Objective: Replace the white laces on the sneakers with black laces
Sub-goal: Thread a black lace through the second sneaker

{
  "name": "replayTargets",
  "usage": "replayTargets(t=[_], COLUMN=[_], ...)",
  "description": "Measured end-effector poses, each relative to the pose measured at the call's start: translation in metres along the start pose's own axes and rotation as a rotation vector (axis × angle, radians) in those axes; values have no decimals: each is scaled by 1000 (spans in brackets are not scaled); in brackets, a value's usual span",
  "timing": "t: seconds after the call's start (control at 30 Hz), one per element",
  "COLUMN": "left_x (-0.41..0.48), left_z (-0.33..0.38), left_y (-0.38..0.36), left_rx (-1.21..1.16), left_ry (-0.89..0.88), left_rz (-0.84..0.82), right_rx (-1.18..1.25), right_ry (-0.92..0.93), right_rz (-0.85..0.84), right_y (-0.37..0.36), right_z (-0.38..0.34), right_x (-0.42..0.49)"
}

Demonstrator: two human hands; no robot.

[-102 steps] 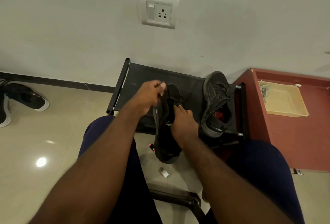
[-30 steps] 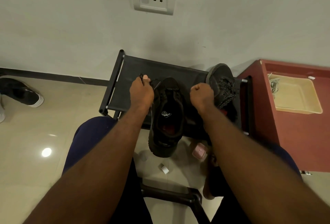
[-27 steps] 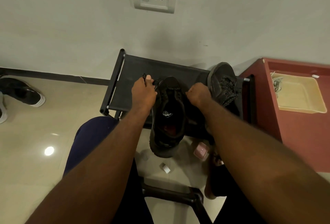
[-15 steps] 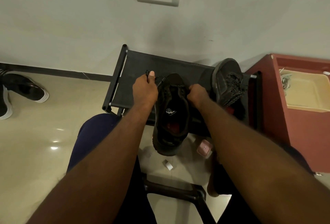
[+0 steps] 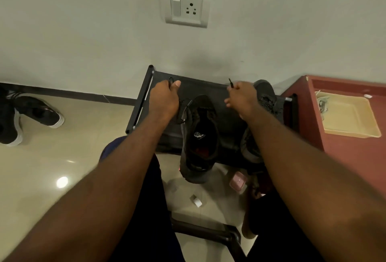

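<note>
- The left hand (image 5: 165, 99) is held above the black rack (image 5: 144, 98), thumb and fingers pinching one end of the black lace (image 5: 171, 80), which sticks up just past the thumb.
- The right hand (image 5: 242, 96) pinches the other lace tip (image 5: 230, 82) between thumb and forefinger; its remaining fingers are loosely curled.
- Between the two hands lies the black sneaker (image 5: 198, 136), toe towards the wall and heel hanging off the rack's near edge, with a white logo on its insole.
- Thin lace strands run from the left hand down to the sneaker's upper eyelets (the right-hand strand is too dark to trace against the rack).
- A second sneaker (image 5: 265, 96) sits on the rack's right end, partly hidden by the right forearm.
- To the right, a red cabinet (image 5: 344, 157) carries a beige tray (image 5: 353, 132) with a pale tangle of laces (image 5: 321, 104) at its left edge.
- On the tiled floor (image 5: 83, 136) are a pink object (image 5: 237, 181), a white scrap (image 5: 196, 201) and, far left, dark shoes with white soles (image 5: 39, 113).
- A wall socket (image 5: 187, 9) is above the rack.
</note>
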State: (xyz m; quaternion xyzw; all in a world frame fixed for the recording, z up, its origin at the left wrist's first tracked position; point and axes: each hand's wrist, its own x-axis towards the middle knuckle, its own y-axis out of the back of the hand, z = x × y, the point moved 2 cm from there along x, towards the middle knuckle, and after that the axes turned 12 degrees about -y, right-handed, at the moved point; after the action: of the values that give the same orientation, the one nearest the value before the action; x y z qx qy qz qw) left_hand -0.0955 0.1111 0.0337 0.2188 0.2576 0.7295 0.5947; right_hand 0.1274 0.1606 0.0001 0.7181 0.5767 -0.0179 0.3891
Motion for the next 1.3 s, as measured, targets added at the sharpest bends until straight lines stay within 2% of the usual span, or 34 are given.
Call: replayTargets(t=[0.07, 0.17, 0.27, 0.33, 0.43, 0.53, 0.73, 0.9, 1.0, 1.03, 1.1, 1.13, 1.17, 1.23, 1.3], left_x=[10, 24, 23, 17, 9, 5, 1, -7, -11, -13, -14, -13, -13, -18, -27], left_z=[25, 81, 144, 181, 226, 254, 281, 266, 222, 205, 172, 155, 136, 102, 71], left_y=[19, 55, 89, 114, 146, 161, 170, 174, 155, 151, 142, 135, 124, 98, 66], left_rx=[7, -61, -334, -444, -479, -501, -510, -391, -459, -532, -660, -672, -651, -518, -264], left_ry=[-27, -80, -97, -170, -327, -398, -475, -486, -294, -199, -69, -47, -42, -61, -105], left_rz=[-10, -52, -119, -85, -1, 55, -102, -44, -42, -8, 123, 174, 196, 161, 55], right_rx=[265, 522, 502, 496, 528, 538, 451, 428, 422, 420, 351, 337, 294, 149, 44], right_ry=[37, 172, 297, 368, 397, 427, 489, 522, 320, 285, 366, 423, 439, 372, 188], right_rz=[-18, -146, -72, -38, -2, -4, 21, -21, -108, -34, 345, 469, 472, 285, 56], right_y=[22, 60, 89, 105, 126, 138, 151, 151, 136, 134, 135, 133, 124, 96, 65], right_z=[-33, -91, -135, -154, -176, -193, -219, -219, -188, -176, -150, -139, -126, -100, -66], right_x=[-13, -54, -103, -131, -157, -175, -205, -219, -196, -184, -163, -157, -148, -126, -99])
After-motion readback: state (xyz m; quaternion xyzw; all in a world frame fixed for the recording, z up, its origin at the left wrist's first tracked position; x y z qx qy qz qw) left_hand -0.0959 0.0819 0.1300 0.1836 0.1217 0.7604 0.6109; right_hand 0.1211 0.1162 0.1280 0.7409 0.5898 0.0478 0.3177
